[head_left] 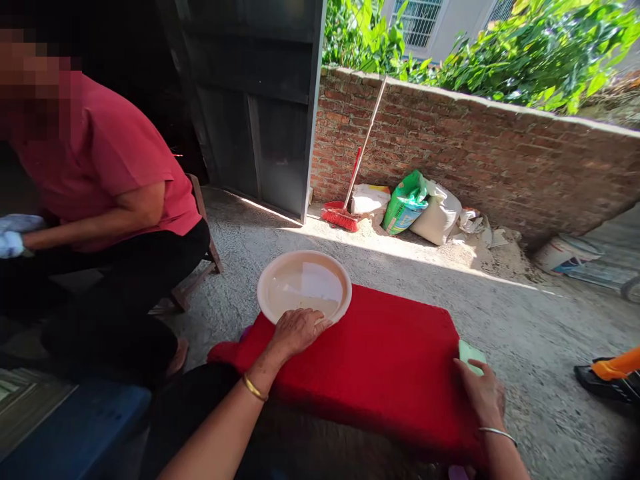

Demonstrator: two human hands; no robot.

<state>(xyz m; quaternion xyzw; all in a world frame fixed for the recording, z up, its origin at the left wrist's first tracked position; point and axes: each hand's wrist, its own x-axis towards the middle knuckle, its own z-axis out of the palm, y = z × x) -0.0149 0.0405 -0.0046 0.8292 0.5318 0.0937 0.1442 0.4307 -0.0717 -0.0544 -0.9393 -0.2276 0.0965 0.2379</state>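
Observation:
A pale pink round basin [266,293] holding water stands on the far left corner of a low block covered in red cloth [380,353]. My left hand [300,331], with a gold bangle at the wrist, is closed over the basin's near rim, its fingertips hidden inside the edge. At the right end of the red cloth, my right hand [485,390] grips a pale green flat piece [471,355] between thumb and fingers. That piece rests against the cloth's right edge; its exact kind cannot be made out.
A person in a red shirt [115,147] sits on a wooden chair at left, wearing light gloves. Beyond are a dark metal door [255,107], a broom [345,220], sacks [440,213] and a bucket [565,255] along a brick wall [480,153]. Someone's shoe [607,387] shows at right.

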